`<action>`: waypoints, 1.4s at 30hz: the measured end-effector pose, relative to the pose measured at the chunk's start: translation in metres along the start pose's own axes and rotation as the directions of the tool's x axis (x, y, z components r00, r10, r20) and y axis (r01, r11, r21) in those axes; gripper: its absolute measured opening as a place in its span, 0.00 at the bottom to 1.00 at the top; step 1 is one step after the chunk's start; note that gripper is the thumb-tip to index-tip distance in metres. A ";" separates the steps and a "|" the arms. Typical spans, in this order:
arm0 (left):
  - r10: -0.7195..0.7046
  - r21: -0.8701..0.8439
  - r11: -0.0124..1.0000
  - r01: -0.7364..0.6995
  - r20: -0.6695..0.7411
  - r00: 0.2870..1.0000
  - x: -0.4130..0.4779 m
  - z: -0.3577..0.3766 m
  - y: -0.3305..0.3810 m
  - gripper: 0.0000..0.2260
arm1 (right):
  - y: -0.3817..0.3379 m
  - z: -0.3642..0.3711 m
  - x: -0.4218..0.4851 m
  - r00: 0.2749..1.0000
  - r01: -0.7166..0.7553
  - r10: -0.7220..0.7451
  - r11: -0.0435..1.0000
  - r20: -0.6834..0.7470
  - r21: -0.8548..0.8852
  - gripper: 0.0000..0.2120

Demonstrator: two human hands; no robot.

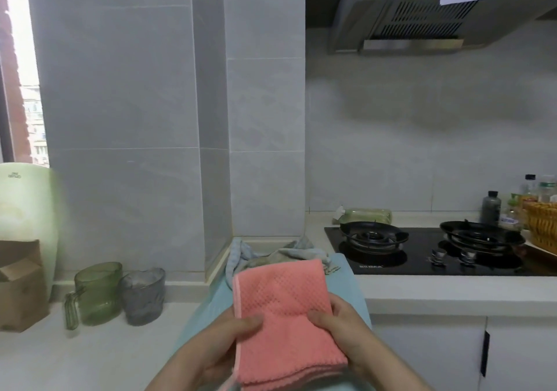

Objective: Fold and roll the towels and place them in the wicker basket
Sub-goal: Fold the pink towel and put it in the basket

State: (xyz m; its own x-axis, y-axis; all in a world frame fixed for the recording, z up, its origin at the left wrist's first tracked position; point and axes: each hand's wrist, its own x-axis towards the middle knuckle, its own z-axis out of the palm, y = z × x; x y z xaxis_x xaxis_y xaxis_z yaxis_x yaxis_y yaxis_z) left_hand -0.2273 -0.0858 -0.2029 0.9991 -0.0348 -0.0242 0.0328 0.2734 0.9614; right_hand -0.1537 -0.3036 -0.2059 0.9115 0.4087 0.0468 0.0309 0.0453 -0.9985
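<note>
Closest to you, at 6 o'clock, both of your hands hold the folded pink towel [283, 315] just above the counter edge. Your left hand [217, 348] grips its left border, thumb pressed on top and the fingers tucked out of sight beneath. Your right hand [346, 336] grips the right border the same way, thumb on the upper face. The towel is folded into a neat rectangle, its layered edges showing at the near end and its far end tilted away from you. Under it lies a light blue cloth [346, 276] spread flat on the white counter [90, 354]. Just beyond, at 12 o'clock, a crumpled pile of blue-grey towels [280, 255] rests on the far end of that cloth, against the tiled pillar. At 9 o'clock a green glass mug [98, 292] and a grey glass [144, 295] stand side by side, touching or nearly so. A cardboard box [21, 285] sits further left, with a pale green board [27, 204] leaning upright behind it. At 2 o'clock is the black gas hob [422, 249] with two burners, and a green packet [364, 216] lies behind it against the wall. The wicker basket [542, 228] sits at 3 o'clock, at the hob's right edge and cut off by the frame, well apart from the towel. Bottles [491, 204] cluster behind it. The range hood [413, 26] hangs above at 1 o'clock.
</note>
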 end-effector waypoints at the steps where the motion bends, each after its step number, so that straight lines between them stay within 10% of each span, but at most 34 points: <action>1: -0.009 0.043 0.999 0.009 -0.007 1.000 0.001 -0.002 -0.004 0.24 | 0.006 0.000 0.001 1.000 -0.012 0.012 1.000 -0.016 -0.008 0.18; 15: 0.070 0.144 0.988 -0.049 -0.141 0.988 0.010 -0.013 -0.016 0.27 | 0.032 -0.007 0.009 0.999 -0.004 -0.006 0.985 0.054 0.171 0.26; 34: -0.013 -0.345 0.937 -0.052 -0.182 0.983 -0.006 0.005 -0.010 0.13 | 0.029 -0.010 0.012 0.988 -0.154 0.127 0.906 0.093 0.395 0.27; 42: 0.011 -0.230 0.972 -0.056 -0.191 0.981 -0.003 -0.003 -0.009 0.12 | 0.025 -0.003 0.005 0.991 -0.135 0.117 0.890 0.067 0.436 0.20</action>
State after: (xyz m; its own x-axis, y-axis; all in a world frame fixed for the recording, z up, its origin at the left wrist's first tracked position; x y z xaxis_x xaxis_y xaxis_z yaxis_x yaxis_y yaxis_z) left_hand -0.2305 -0.0856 -0.2118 0.9861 0.1529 -0.0652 -0.0181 0.4887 0.8723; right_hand -0.1471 -0.3034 -0.2306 0.8791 0.4716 -0.0685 -0.2740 0.3827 -0.8823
